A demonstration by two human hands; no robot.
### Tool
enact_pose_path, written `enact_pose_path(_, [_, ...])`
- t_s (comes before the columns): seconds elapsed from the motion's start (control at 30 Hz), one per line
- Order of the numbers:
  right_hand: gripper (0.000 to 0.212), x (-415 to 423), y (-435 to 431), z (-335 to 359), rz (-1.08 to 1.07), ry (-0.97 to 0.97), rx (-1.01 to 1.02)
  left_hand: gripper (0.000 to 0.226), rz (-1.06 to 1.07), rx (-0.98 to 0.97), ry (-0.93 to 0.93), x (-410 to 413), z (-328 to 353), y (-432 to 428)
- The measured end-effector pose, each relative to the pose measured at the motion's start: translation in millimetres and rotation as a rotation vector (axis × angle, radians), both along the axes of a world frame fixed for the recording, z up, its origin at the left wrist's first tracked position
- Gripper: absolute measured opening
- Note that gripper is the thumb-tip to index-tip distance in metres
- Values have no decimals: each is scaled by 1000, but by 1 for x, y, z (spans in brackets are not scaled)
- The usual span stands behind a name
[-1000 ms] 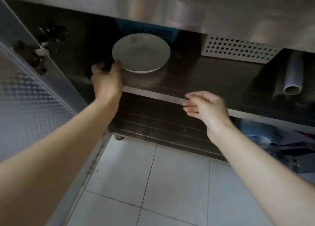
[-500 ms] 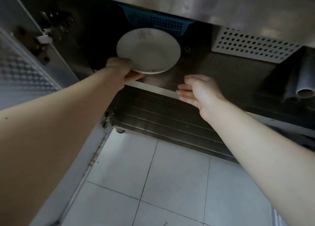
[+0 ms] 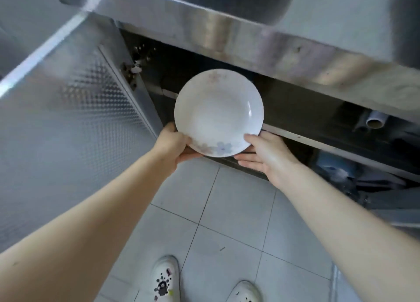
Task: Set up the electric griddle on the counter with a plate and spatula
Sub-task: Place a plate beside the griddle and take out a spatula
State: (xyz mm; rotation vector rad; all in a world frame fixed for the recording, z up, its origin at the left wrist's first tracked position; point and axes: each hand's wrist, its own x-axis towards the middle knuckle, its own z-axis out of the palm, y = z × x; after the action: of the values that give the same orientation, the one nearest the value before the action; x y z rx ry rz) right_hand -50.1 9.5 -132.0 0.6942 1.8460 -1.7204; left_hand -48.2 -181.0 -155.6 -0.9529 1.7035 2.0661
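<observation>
A white plate (image 3: 218, 110) with a faint flower print on its rim is held in the air in front of the open under-counter cabinet (image 3: 295, 110). My left hand (image 3: 175, 144) grips its lower left rim, thumb on top. My right hand (image 3: 266, 156) holds the lower right rim, with its fingers spread under the plate. No griddle or spatula is in view.
The embossed steel cabinet door (image 3: 75, 124) stands open at the left. The steel counter edge (image 3: 250, 42) runs overhead. A grey pipe (image 3: 375, 122) and dark clutter sit inside at the right. Below are the tiled floor (image 3: 227, 210) and my white shoes (image 3: 164, 279).
The plate has come off the cabinet shelf and out toward me. My right hand has joined my left on its rim. The view has pulled back and up.
</observation>
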Motion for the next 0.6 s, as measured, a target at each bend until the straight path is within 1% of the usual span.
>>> enact_pose_path(0.2, [23, 67, -4, 45, 54, -81, 41, 54, -53, 10, -45, 77, 56, -15])
enact_pose_path(0.33, [26, 107, -13, 92, 86, -104, 47, 46, -104, 11, -54, 114, 107, -34])
enact_pose_path(0.47, [29, 128, -20, 158, 64, -58, 23, 44, -195, 6, 7, 126, 180, -48])
enact_pose_path(0.6, [28, 129, -23, 229, -15, 9, -25, 40, -244, -14, 104, 117, 257, -50])
